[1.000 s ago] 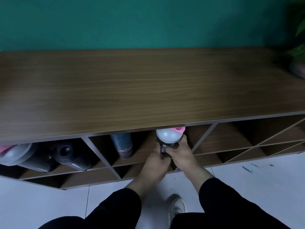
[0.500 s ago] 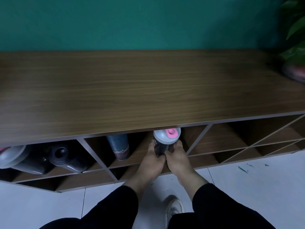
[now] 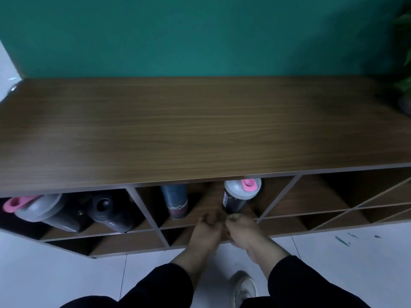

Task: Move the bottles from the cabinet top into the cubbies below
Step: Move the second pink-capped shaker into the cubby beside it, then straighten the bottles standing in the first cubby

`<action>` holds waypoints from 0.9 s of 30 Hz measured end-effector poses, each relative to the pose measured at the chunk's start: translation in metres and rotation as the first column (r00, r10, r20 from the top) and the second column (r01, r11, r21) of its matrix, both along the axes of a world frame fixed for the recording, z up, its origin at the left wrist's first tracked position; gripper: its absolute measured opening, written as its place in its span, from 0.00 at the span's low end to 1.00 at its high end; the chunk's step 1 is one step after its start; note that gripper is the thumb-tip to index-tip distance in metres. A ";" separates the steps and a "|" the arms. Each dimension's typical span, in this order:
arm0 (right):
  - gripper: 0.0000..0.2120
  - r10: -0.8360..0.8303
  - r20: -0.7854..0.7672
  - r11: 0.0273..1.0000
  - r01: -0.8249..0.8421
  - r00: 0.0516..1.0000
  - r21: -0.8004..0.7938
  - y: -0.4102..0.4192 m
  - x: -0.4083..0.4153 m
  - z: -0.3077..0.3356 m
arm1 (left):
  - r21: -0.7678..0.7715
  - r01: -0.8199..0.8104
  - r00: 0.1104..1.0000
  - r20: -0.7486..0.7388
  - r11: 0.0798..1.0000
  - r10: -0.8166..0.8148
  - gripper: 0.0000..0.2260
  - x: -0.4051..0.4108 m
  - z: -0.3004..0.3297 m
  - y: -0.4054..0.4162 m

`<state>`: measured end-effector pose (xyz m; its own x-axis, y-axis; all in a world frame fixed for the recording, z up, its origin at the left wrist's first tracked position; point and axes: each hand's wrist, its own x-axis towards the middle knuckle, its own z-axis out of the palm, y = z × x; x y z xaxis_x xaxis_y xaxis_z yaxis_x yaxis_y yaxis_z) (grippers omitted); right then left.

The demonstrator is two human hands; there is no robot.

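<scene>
A dark shaker bottle [image 3: 236, 198] with a grey lid and pink cap stands in the middle cubby, just under the edge of the wooden cabinet top [image 3: 200, 130]. My left hand [image 3: 208, 230] and right hand [image 3: 243, 230] are side by side just below its base, blurred, with curled fingers and nothing in them. A blue bottle [image 3: 175, 201] stands in the same cubby to the left. In the left cubby lie a second pink-capped shaker [image 3: 40, 211] and a black bottle [image 3: 106, 211]. No bottle shows on the cabinet top.
The cubbies [image 3: 333, 196] to the right hold nothing that I can see. A potted plant [image 3: 403, 85] stands at the cabinet's far right end. A teal wall rises behind. White floor tiles and my white shoe [image 3: 243, 290] are below.
Both hands gripped the shaker bottle while it went into the middle cubby. Now they have slid down off it and the bottle stands by itself.
</scene>
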<state>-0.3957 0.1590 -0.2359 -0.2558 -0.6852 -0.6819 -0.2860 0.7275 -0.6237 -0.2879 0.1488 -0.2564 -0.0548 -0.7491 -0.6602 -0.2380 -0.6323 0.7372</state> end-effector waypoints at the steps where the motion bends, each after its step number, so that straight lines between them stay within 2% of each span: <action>1: 0.13 0.054 0.001 0.998 -0.054 0.999 -0.036 -0.001 0.005 0.003 | 0.016 -0.046 0.999 0.016 0.999 0.046 0.09 0.008 -0.003 0.002; 4: 0.20 0.208 -0.066 0.965 -0.216 0.976 -0.149 -0.014 0.022 0.009 | -0.015 -0.156 0.988 0.008 0.988 0.156 0.15 0.035 -0.008 0.004; 7: 0.26 0.310 -0.067 0.926 -0.317 0.948 -0.206 -0.032 0.041 -0.002 | -0.080 -0.249 0.968 -0.036 0.965 0.247 0.24 0.055 -0.013 -0.001; 11: 0.30 0.379 -0.050 0.899 -0.380 0.924 -0.218 -0.048 0.063 -0.021 | -0.138 -0.284 0.959 -0.034 0.949 0.282 0.25 0.067 -0.016 -0.010; 15: 0.23 0.329 -0.014 0.915 -0.322 0.944 -0.245 -0.054 0.076 -0.045 | -0.149 -0.300 0.946 -0.172 0.942 0.274 0.30 0.068 -0.025 -0.017; 19: 0.25 0.261 0.024 0.919 -0.240 0.965 -0.313 -0.057 0.067 -0.078 | -0.115 -0.293 0.930 -0.264 0.949 0.255 0.28 0.067 -0.031 -0.025; 23: 0.24 0.233 0.002 0.923 -0.220 0.973 -0.315 -0.056 0.057 -0.088 | -0.115 -0.206 0.955 -0.243 0.972 0.173 0.31 0.065 -0.036 -0.030; 27: 0.25 0.246 0.008 0.922 -0.232 0.969 -0.310 -0.053 0.056 -0.090 | -0.104 -0.185 0.970 -0.179 0.977 0.164 0.31 0.062 -0.035 -0.033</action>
<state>-0.3402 0.1057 -0.3257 -0.0319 -0.8985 -0.4378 -0.3934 0.4140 -0.8209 -0.2264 0.1157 -0.2910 -0.0192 -0.8297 -0.5579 0.0027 -0.5580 0.8298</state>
